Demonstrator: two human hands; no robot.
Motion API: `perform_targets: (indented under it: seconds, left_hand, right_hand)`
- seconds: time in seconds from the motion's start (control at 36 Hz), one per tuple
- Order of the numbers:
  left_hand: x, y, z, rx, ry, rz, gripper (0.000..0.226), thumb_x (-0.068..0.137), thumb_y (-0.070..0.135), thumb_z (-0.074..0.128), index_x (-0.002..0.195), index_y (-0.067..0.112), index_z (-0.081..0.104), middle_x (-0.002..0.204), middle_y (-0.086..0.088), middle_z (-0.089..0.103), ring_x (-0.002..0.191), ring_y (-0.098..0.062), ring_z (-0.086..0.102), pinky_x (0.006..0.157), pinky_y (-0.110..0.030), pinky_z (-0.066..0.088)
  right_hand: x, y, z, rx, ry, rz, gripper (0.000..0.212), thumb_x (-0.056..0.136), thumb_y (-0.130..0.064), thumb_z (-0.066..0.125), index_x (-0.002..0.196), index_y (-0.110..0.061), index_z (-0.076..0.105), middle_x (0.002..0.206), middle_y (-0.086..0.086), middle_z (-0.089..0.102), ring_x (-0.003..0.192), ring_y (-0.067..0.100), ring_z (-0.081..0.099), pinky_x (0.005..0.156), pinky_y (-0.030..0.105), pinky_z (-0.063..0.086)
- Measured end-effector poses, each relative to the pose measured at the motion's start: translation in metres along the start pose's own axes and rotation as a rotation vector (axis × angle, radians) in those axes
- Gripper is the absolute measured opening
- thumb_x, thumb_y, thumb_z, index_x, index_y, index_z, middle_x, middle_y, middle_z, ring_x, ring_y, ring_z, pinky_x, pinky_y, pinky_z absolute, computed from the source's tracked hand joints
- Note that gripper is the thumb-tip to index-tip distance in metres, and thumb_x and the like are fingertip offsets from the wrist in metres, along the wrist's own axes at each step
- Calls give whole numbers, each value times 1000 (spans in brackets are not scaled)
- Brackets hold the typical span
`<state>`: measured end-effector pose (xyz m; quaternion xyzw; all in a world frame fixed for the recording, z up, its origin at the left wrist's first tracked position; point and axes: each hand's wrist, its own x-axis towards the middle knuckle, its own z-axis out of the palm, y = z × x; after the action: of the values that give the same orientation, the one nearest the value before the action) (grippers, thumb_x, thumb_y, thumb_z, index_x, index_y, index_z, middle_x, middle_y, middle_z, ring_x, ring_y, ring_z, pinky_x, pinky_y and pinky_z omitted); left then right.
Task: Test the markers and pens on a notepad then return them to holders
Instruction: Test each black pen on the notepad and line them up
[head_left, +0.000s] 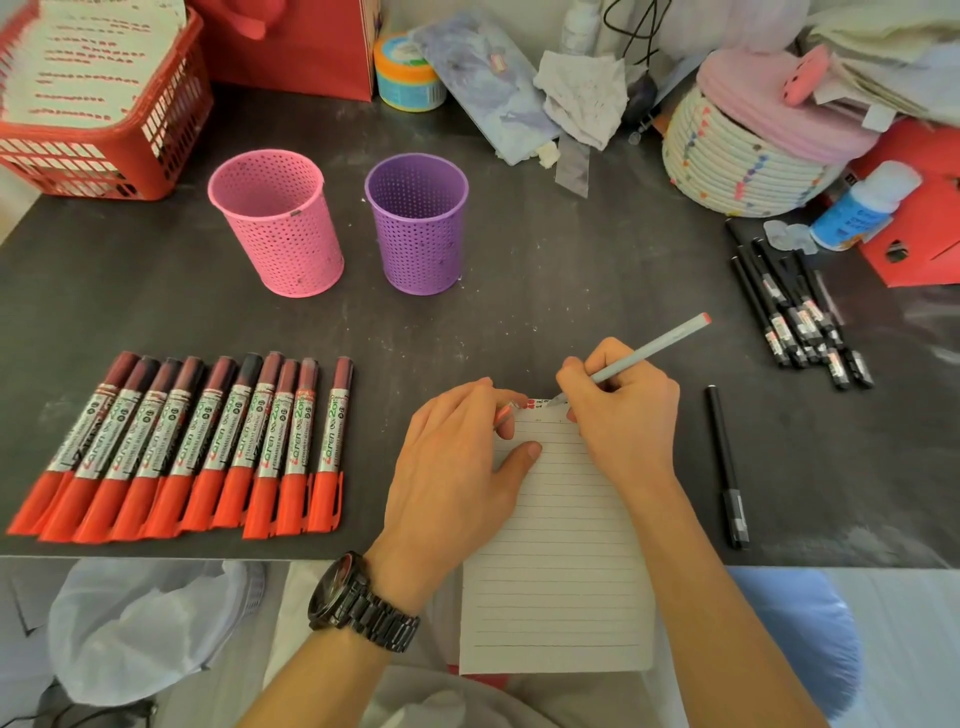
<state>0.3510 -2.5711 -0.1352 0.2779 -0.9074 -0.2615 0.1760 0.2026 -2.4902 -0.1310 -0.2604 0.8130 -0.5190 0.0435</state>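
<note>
Right hand (623, 410): fingers are curled tightly round a pale pen (649, 348) in a writing grip. The red-ended barrel is pointed up and to the right. The tip is set at the top edge of the notepad (556, 571), beside small red marks (537, 402) on the page.

Left hand (452, 467): laid on the notepad's upper left part, with the thumb stretched flat on the page. The fingers are curled and a small red piece (503, 415) is pinched under them; what it is cannot be told. A black watch (358, 603) is worn on that wrist.

Notepad: lined, placed at the near edge of the dark table (571, 291), with its lower part hung over the edge toward the person.

Markers (182, 447): red-capped, laid side by side in a row left of the notepad, caps toward the near edge.

Holders: a pink holder (278, 223) and a purple holder (418, 223) are stood upright beyond the markers, near each other but not touching.

Black pens (800, 317): heaped at the far right. A single black pen (727, 467) is laid alone, just right of the right forearm.

A red basket (98, 104) of printed sheets is seen at the far left corner.
</note>
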Motion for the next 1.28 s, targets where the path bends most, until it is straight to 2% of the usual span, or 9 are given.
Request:
perform_targets:
  seconds: [0.31, 0.47, 0.61, 0.72, 0.81, 0.94, 1.08, 1.19, 1.28]
  left_hand:
    - [-1, 0, -1, -13, 5, 8, 34, 86, 51, 60, 82, 39, 29, 122, 30, 55, 129, 1, 39, 97, -9, 16]
    - [-2, 0, -2, -5, -17, 6, 34, 86, 51, 60, 84, 44, 27, 119, 28, 55, 131, 3, 37, 101, -12, 16]
    - [0, -2, -3, 0, -37, 14, 26, 88, 47, 62, 89, 42, 36, 110, 29, 52, 129, 3, 38, 101, -1, 3]
    - [6, 0, -4, 22, -79, 12, 34, 88, 48, 60, 82, 41, 27, 118, 30, 53, 121, 4, 36, 97, -8, 14]
    - [13, 2, -8, -19, -48, 31, 29, 88, 53, 55, 81, 38, 31, 115, 31, 53, 117, 9, 36, 93, -6, 22]
    - [32, 11, -17, -208, 101, 46, 21, 96, 50, 36, 80, 37, 41, 85, 18, 51, 89, -8, 49, 71, -22, 39]
    - [40, 13, -12, -319, 103, 54, 29, 99, 48, 29, 96, 38, 56, 92, 18, 54, 92, -10, 57, 75, -21, 44]
    - [40, 9, -4, -265, 75, 43, 38, 99, 51, 32, 122, 37, 60, 97, 26, 51, 92, -3, 57, 75, -8, 39]
    - [42, 6, -3, -265, 55, 2, 34, 99, 41, 47, 131, 36, 57, 97, 26, 50, 90, 0, 55, 73, -6, 39]
  right_hand:
    - [0, 0, 0, -25, 7, 2, 29, 88, -22, 65, 65, -18, 48, 54, 5, 59, 51, 13, 60, 51, 11, 45]
    - [0, -3, -1, -22, 12, -7, 31, 91, -22, 64, 66, -19, 45, 54, 10, 57, 56, 27, 59, 51, 24, 46]
    - [2, -11, -11, 195, 73, 106, 40, 94, -46, 65, 63, -26, 50, 48, -2, 57, 44, 8, 55, 50, 16, 45]
    - [4, -13, -16, 294, 90, 118, 36, 95, -52, 61, 70, -27, 57, 52, -2, 58, 48, 8, 54, 52, 16, 47]
    - [3, -14, -17, 342, 80, 114, 34, 96, -53, 60, 73, -27, 60, 54, -1, 59, 49, 10, 55, 50, 18, 46]
    - [3, -17, -21, 643, 12, 161, 31, 91, -45, 55, 80, -19, 68, 64, 9, 64, 49, 20, 54, 45, 24, 41]
    - [5, -12, -25, 781, -36, 192, 20, 87, -22, 48, 85, -14, 66, 72, 16, 67, 49, 22, 53, 45, 24, 40]
    - [5, -12, -23, 774, -8, 199, 17, 87, -21, 50, 76, -21, 62, 69, 20, 66, 46, 22, 51, 43, 25, 39]
    - [5, -13, -24, 768, -14, 203, 18, 87, -24, 52, 73, -22, 63, 67, 21, 66, 45, 21, 50, 43, 24, 39]
